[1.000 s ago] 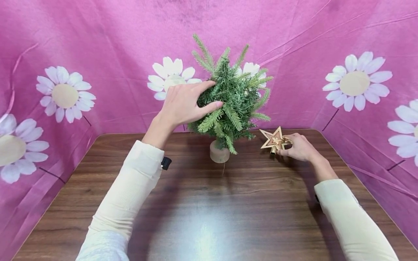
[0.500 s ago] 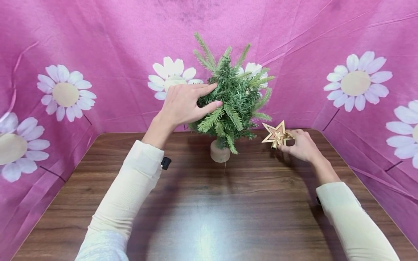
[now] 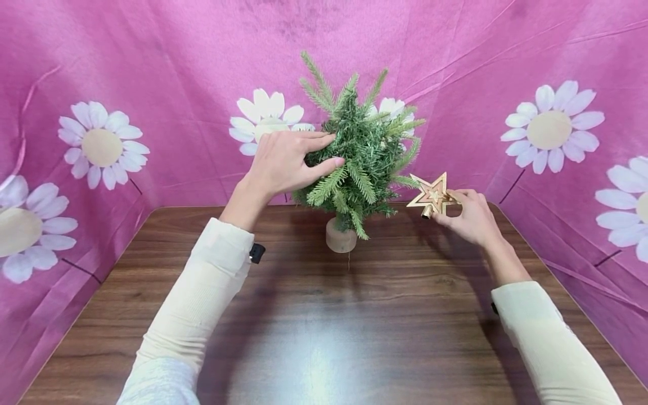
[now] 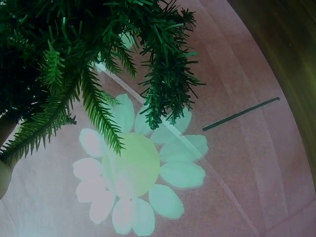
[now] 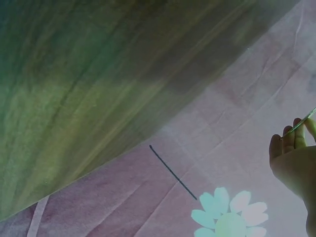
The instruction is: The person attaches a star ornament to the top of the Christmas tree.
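A small artificial Christmas tree (image 3: 361, 146) with a pale round base (image 3: 340, 236) stands upright at the back of the table. My left hand (image 3: 286, 160) rests against its left side, index finger and thumb fairly straight and spread over the foliage; the other fingers are mostly hidden. In the left wrist view, dark green branches (image 4: 168, 64) fill the upper left. My right hand (image 3: 471, 216) pinches a gold star tree topper (image 3: 432, 195) by its right side, above the table and right of the tree. A short socket points down from the star. The right wrist view shows the curled right fingers (image 5: 291, 138).
A brown wood-grain table (image 3: 385, 326) spreads out in front. Pink cloth (image 3: 202, 67) printed with white daisies hangs close behind and along both sides. A thin thread (image 3: 349, 261) trails from the tree's base.
My right hand has raised the star off the tabletop, and the star has shifted slightly to the right. The left hand and the tree have hardly moved.
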`<act>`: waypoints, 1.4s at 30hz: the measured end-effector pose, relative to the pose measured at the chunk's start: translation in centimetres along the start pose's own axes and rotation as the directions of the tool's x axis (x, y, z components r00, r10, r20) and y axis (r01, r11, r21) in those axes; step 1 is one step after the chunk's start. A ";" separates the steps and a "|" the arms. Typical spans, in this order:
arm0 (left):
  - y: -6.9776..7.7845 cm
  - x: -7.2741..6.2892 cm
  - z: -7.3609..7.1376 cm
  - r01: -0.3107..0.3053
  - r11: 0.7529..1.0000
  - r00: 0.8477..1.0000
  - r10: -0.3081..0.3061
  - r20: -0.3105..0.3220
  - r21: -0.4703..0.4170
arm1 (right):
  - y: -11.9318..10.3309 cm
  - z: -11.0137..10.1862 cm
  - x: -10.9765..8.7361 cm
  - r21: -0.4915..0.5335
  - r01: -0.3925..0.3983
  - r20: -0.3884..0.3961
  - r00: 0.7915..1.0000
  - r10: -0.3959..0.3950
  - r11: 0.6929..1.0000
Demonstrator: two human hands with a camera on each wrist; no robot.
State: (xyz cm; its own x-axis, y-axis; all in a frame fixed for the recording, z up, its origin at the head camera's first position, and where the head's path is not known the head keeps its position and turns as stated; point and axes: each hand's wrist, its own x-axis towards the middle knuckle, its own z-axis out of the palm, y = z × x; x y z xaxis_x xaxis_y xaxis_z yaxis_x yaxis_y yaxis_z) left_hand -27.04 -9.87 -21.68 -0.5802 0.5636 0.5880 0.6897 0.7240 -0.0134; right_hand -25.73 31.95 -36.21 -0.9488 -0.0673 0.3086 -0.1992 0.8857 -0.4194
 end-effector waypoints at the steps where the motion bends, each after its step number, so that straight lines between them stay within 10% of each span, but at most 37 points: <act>1: 0.0 0.0 0.0 -0.002 1.000 1.000 0.002 -0.001 0.000 | -0.1 -0.1 0.0 0.000 0.004 -0.008 1.000 -0.004 1.000; 42: -0.1 0.1 0.0 -0.032 0.999 0.999 0.032 -0.011 -0.008 | -5.5 -4.3 1.8 0.018 0.073 -0.204 0.977 -0.068 0.997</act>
State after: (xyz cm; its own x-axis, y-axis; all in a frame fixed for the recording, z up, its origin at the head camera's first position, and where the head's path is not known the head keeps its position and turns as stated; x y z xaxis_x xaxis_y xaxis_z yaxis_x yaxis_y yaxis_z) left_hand -27.12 -9.91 -21.63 -0.5530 0.5821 0.5962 0.7113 0.7024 -0.0260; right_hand -25.28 28.95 -29.69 -0.8630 -0.0321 0.5042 -0.2724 0.8700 -0.4109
